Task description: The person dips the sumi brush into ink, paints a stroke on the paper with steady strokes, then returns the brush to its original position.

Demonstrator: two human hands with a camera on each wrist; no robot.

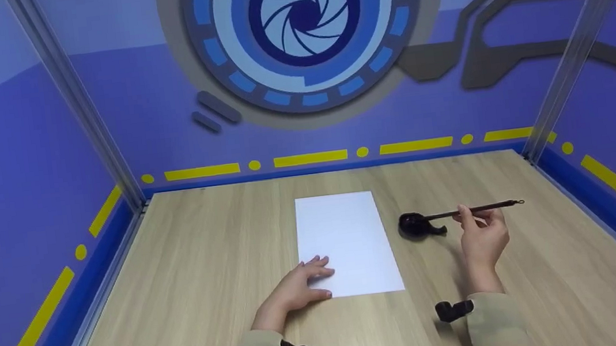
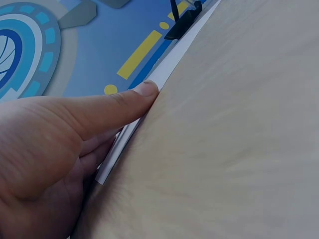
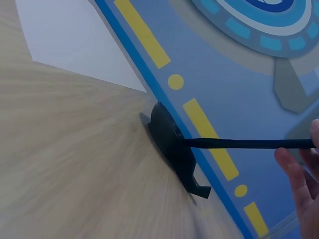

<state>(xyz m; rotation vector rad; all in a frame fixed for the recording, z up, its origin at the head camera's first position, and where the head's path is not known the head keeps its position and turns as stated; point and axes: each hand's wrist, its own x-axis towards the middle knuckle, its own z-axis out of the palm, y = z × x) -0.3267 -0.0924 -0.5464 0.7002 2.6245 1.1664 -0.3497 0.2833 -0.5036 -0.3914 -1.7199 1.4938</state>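
A white sheet of paper (image 1: 344, 233) lies on the table, and my left hand (image 1: 296, 287) rests on its lower left corner with the fingers spread. In the left wrist view, the thumb (image 2: 119, 105) presses along the sheet's near edge. Between thumb and fingers, my right hand (image 1: 485, 241) pinches a dark calligraphy brush (image 1: 489, 207) with a hanging loop at its end. The brush is held nearly level, its tip pointing left at a small black ink dish (image 3: 167, 132) with a curved spout-like handle. Whether the tip touches the dish, I cannot tell.
The wooden table (image 1: 201, 255) is bounded by a purple-blue printed wall (image 1: 133, 111) at the back and panels at both sides. Metal posts (image 1: 73, 101) stand at the rear corners. Black wrist-camera mounts (image 1: 455, 310) stick out from both sleeves.
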